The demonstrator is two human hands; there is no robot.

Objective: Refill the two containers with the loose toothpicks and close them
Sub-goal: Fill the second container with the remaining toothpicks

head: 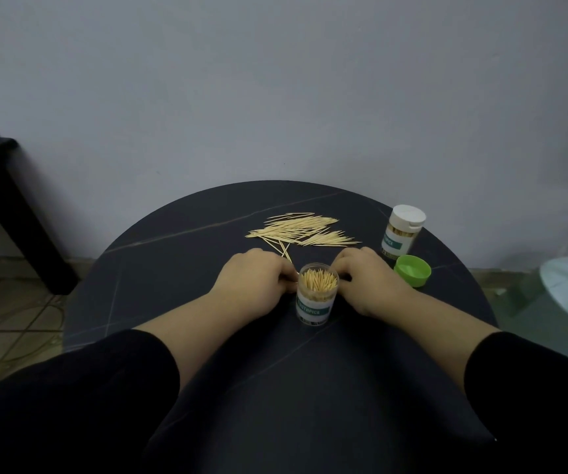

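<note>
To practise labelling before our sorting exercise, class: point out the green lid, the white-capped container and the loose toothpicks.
green lid (pixel 412 270), head view, on its hollow inside, facing up.
white-capped container (pixel 399 237), head view, on its clear side wall.
loose toothpicks (pixel 298 229), head view, on the middle of the pile.

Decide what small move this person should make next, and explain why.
Probably slip the few toothpicks the left hand seems to pinch into the open container, the right hand beside it. Many loose toothpicks lie on the table, and the green lid lies off.
</note>
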